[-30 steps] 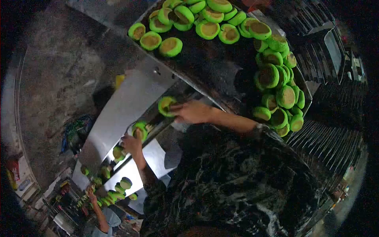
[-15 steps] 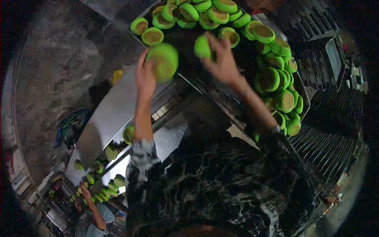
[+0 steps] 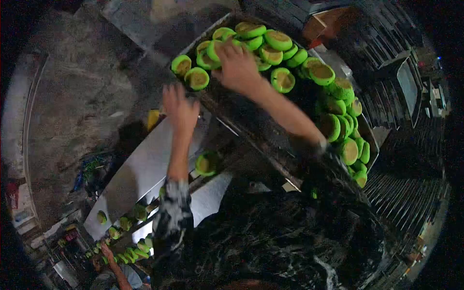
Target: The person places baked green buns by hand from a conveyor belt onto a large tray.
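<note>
Green round buns with browned flat faces [image 3: 196, 78] line the dark tray [image 3: 261, 116] along its far and right sides. My right hand [image 3: 240, 70] reaches over the far left part of the pile, fingers curled against a green bun [image 3: 213, 51]; its fingertips are partly blurred. My left hand [image 3: 181, 110] hovers just outside the tray's left corner, fingers spread and nothing in them. Below and right of that hand, another green bun [image 3: 207, 164] is at the conveyor.
A metal panel [image 3: 140, 150] runs alongside the conveyor, which carries more buns [image 3: 140, 212] at lower left. Another person's hand [image 3: 107, 252] is among buns there. Stacked dark trays [image 3: 396, 188] stand at right.
My left hand has let go of its bun and moved down and left. My right hand has gone left to the far pile. A bun appears at the conveyor's upper end.
</note>
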`<action>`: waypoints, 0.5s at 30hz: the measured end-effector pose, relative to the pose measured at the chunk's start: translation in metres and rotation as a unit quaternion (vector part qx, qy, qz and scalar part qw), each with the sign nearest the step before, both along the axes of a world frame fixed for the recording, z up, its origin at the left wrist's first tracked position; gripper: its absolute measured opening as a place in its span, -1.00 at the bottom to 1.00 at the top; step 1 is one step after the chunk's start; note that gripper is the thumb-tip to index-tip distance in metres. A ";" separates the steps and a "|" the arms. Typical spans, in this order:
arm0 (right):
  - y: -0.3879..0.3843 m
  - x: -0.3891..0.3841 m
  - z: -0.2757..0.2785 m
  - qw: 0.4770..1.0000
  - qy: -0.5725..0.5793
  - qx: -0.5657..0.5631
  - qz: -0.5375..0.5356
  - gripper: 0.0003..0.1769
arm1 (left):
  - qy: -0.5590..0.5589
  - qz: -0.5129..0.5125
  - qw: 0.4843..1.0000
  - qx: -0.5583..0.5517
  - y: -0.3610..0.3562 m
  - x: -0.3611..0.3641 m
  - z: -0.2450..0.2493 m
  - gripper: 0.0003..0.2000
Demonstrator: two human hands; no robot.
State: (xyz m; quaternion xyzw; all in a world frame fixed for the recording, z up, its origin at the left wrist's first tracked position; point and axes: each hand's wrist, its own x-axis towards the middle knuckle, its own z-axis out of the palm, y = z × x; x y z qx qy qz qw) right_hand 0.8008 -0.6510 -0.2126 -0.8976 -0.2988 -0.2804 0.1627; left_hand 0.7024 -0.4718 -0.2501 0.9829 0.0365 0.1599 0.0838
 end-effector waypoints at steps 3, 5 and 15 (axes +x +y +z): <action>-0.009 0.092 -0.049 0.971 -0.024 -0.227 -0.067 -0.43 | 0.090 0.014 0.978 0.188 -0.018 0.091 -0.015 -0.36; -0.008 0.097 -0.051 0.950 0.162 -0.257 -0.070 -0.47 | 0.294 0.070 0.919 0.255 -0.048 0.100 -0.009 -0.34; -0.065 -0.152 -0.004 0.866 0.416 0.118 0.253 -0.42 | 0.043 0.039 0.545 -0.836 -0.003 -0.097 -0.004 -0.46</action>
